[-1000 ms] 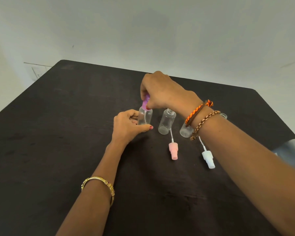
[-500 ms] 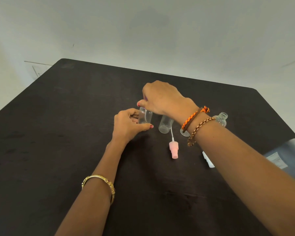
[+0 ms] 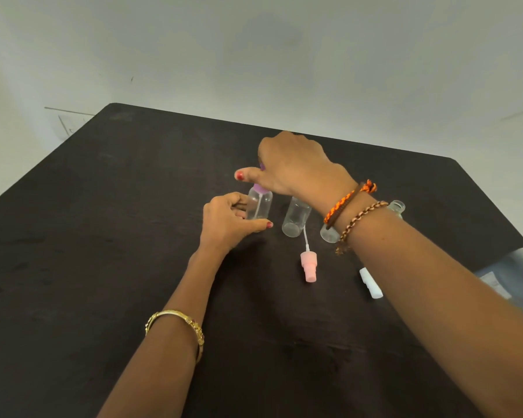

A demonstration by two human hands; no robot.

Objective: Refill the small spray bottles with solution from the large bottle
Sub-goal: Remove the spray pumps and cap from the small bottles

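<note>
three clear bottles [image 3: 296,217] stand mid-table [image 3: 103,236]. left hand [image 3: 227,221] grips the leftmost bottle [image 3: 259,206]; right hand [image 3: 293,167], fingers curled, holds its purple sprayer [image 3: 261,188] on the neck. pink sprayer [image 3: 308,267] and white sprayer [image 3: 371,283] lie nearer, apart.

1. The right hand [image 3: 296,170] has lifted off the small clear plastic bottle [image 3: 259,205], its thumb now stretched out.
2. The purple plastic spray top [image 3: 261,187], hidden half a second ago, shows again, seated on the bottle's neck.
</note>
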